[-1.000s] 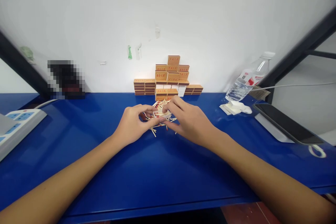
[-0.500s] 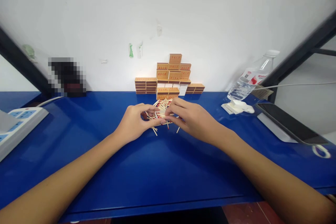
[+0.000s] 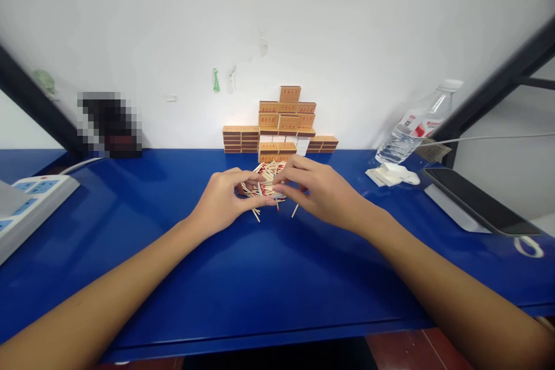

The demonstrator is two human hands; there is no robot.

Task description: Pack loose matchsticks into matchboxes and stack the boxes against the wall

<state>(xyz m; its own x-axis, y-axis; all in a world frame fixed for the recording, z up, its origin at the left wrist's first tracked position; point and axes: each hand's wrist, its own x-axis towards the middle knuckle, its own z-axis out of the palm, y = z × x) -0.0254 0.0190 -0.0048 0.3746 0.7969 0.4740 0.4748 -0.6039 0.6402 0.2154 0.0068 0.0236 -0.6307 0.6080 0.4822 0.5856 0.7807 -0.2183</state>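
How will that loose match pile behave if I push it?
The match pile would probably scatter rather than slide as one, since it lies loose and criss-crossed. Single matches should be light and stiff, being thin and straight, but would likely snap under sideways force.

This is an indoor desk space, home or workplace unclear, with blue tabletop (image 3: pixel 251 289), power strip (image 3: pixel 41 202) and phone (image 3: pixel 481 200).

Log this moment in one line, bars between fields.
left hand: holding white tray | right hand: at tray | matches: loose pile | matchboxes: stacked behind
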